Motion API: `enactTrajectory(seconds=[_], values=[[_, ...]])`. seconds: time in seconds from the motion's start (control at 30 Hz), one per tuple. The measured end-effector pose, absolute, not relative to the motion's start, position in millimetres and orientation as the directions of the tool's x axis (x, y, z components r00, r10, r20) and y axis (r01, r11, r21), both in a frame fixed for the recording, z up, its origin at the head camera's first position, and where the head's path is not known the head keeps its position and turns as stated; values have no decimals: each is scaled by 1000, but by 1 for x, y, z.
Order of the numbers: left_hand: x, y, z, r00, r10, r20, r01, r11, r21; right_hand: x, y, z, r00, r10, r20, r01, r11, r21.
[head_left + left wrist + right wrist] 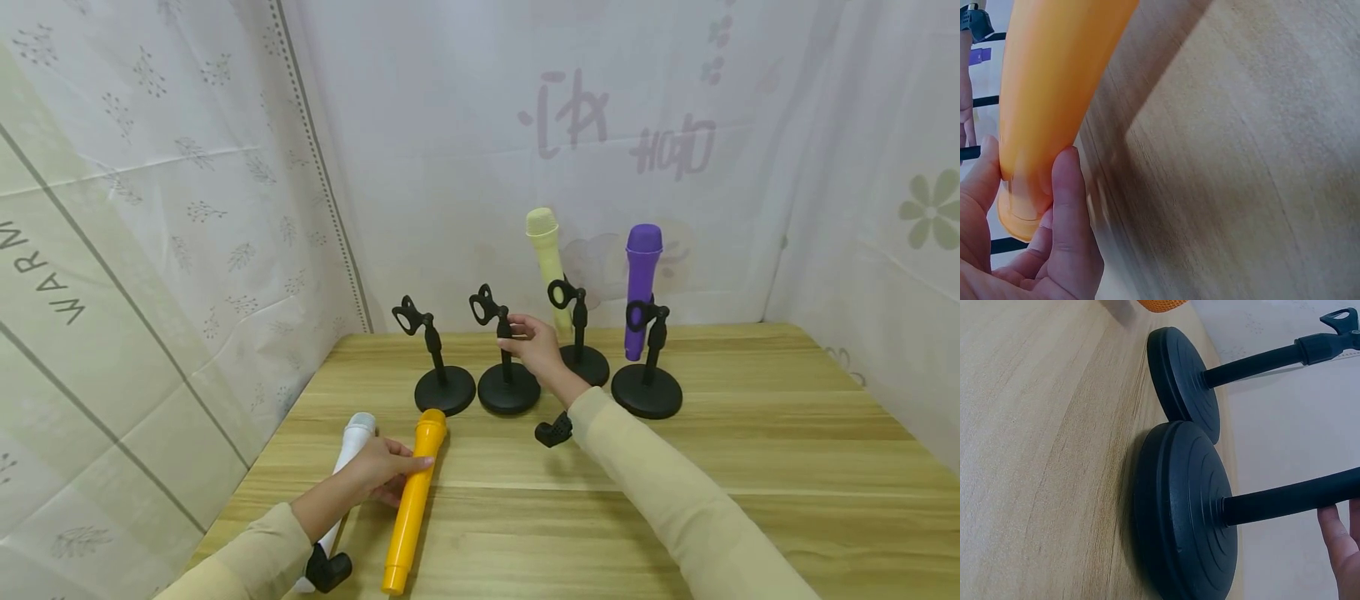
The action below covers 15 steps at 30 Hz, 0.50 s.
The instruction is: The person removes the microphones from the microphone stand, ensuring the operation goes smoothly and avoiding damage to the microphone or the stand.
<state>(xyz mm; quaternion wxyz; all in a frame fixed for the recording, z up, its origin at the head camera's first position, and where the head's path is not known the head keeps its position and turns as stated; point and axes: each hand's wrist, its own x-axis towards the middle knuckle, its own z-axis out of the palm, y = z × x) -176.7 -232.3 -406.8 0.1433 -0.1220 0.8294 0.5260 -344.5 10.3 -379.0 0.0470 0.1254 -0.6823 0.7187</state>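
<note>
My left hand [384, 468] pinches an orange microphone [409, 525] between thumb and fingers, its head pointing away from me. The left wrist view shows the thumb and fingers on either side of the orange microphone [1060, 81]. With my right hand [538, 352] I hold the upright post of a black microphone stand [509, 393], second from the left; its clip is vacant. Fingertips touch the post from below in the right wrist view, where the round base [1188, 512] looks large. A white microphone [351, 442] lies left of the orange one, partly hidden by my left hand and forearm.
Another black stand [445, 390] with a vacant clip is at the left of the row. To the right, one stand [588, 365] holds a yellow microphone [547, 254] and another [647, 392] a purple microphone [642, 265]. Curtains hang behind the wooden table [750, 467].
</note>
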Motion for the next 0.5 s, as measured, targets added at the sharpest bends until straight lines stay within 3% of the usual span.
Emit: enactTrajectory(seconds=[0.5], values=[[-175,-236,-409,-922,-61,-382,-370,426,826,-347,8,-382,-966,-113,233,-228,-58,-972]])
